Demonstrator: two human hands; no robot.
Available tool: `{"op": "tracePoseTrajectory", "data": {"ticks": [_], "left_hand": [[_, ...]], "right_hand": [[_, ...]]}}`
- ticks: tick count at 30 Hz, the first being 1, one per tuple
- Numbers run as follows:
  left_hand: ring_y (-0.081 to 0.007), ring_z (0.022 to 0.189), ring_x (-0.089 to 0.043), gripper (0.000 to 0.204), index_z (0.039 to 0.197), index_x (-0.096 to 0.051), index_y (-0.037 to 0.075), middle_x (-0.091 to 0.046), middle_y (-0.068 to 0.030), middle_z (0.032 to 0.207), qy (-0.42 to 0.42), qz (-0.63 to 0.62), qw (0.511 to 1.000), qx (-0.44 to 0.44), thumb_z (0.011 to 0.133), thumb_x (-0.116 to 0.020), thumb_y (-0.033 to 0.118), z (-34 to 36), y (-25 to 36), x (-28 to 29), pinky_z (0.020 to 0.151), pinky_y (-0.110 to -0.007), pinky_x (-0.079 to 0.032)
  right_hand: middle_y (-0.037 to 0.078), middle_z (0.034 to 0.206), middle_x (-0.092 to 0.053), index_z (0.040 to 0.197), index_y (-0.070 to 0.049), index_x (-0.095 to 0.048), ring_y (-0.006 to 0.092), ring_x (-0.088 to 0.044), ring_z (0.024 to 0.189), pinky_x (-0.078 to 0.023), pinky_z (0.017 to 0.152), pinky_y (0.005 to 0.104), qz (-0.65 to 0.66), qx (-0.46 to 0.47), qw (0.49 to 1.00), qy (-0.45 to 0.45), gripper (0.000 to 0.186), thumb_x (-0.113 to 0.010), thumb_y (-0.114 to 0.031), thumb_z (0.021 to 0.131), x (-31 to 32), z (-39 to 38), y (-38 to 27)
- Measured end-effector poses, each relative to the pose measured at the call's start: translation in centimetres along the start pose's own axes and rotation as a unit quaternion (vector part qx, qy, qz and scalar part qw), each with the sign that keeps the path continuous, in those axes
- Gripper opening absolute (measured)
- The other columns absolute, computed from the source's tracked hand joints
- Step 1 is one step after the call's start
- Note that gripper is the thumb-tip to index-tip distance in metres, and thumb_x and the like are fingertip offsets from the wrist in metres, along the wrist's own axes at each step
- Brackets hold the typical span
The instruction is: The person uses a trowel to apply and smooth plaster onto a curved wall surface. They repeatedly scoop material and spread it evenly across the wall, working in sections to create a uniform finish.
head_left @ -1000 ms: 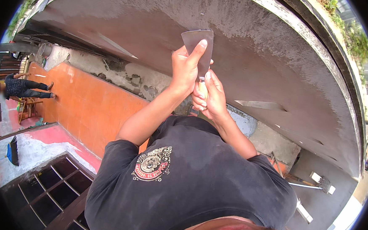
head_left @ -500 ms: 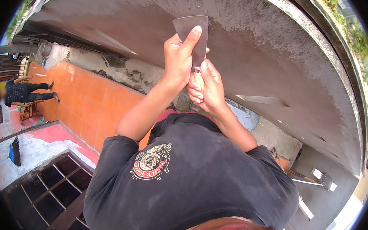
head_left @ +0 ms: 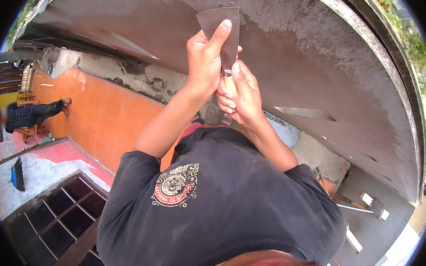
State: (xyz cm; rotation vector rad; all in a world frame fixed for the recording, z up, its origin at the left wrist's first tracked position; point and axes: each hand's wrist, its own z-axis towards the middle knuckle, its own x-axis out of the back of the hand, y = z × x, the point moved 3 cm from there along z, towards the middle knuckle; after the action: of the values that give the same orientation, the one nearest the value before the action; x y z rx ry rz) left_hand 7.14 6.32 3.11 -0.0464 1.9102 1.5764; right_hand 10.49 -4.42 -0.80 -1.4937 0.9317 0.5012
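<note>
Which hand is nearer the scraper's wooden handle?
The right hand: it grips the wooden handle. The left hand is higher in the picture, holding the metal blade.

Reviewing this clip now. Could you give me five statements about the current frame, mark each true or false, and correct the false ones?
1. The right grip is closed around the pale handle of the scraper. True.
2. The wide end of the scraper's blade points toward the wearer's shirt. False: it points away from the shirt, toward the top of the picture.
3. The left grip has its thumb on the front of the scraper's metal blade. True.
4. The shirt is plain, with no print. False: a round emblem is printed on it.
5. Another person is in view near the picture's left edge. True.
</note>
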Motion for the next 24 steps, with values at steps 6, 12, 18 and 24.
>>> {"op": "tracePoseTrajectory", "data": {"ticks": [6, 12, 18, 24], "left_hand": [[-0.0103, 0.061, -0.062, 0.025, 0.088, -0.066, 0.008, -0.063, 0.0001, 0.075, -0.020, 0.013, 1.000, 0.013, 0.096, -0.073, 0.031, 0.1, 0.2, -0.5, 0.058, -0.027, -0.055], [-0.0095, 0.061, -0.062, 0.026, 0.087, -0.065, 0.008, -0.064, -0.0007, 0.074, -0.005, 0.024, 0.998, 0.062, 0.097, -0.072, 0.032, -0.4, -0.8, -0.4, 0.057, -0.026, -0.054], [-0.0102, 0.061, -0.062, 0.027, 0.087, -0.066, 0.007, -0.064, -0.0014, 0.076, -0.008, 0.035, 0.998, 0.047, 0.095, -0.073, 0.032, -0.5, -0.9, -0.2, 0.057, -0.027, -0.055], [-0.0108, 0.060, -0.063, 0.027, 0.089, -0.066, 0.007, -0.064, -0.0007, 0.076, -0.025, 0.003, 0.999, -0.040, 0.095, -0.073, 0.032, -0.4, -0.4, -0.3, 0.055, -0.027, -0.054]], "right_hand": [[0.003, 0.063, -0.046, 0.112, -0.010, -0.046, 0.0058, -0.038, 0.042, -0.031, 0.035, 0.0200, 0.010, 0.024, 1.000, -0.006, 0.032, -0.040, -0.041, 0.110, 0.1, 0.3, -0.5], [0.003, 0.063, -0.046, 0.112, -0.011, -0.046, 0.0072, -0.036, 0.039, -0.031, 0.035, 0.0212, 0.034, -0.014, 0.999, 0.006, 0.031, -0.037, -0.041, 0.110, 0.6, -0.3, 0.0], [0.003, 0.063, -0.046, 0.116, -0.012, -0.047, 0.0071, -0.037, 0.040, -0.031, 0.035, 0.0212, 0.041, -0.005, 0.999, 0.003, 0.032, -0.037, -0.042, 0.110, 0.9, -0.2, 0.2], [0.004, 0.062, -0.046, 0.115, -0.012, -0.046, 0.0068, -0.037, 0.040, -0.031, 0.035, 0.0209, 0.032, 0.023, 0.999, 0.002, 0.030, -0.037, -0.040, 0.111, 0.9, -0.1, 0.2]]}}
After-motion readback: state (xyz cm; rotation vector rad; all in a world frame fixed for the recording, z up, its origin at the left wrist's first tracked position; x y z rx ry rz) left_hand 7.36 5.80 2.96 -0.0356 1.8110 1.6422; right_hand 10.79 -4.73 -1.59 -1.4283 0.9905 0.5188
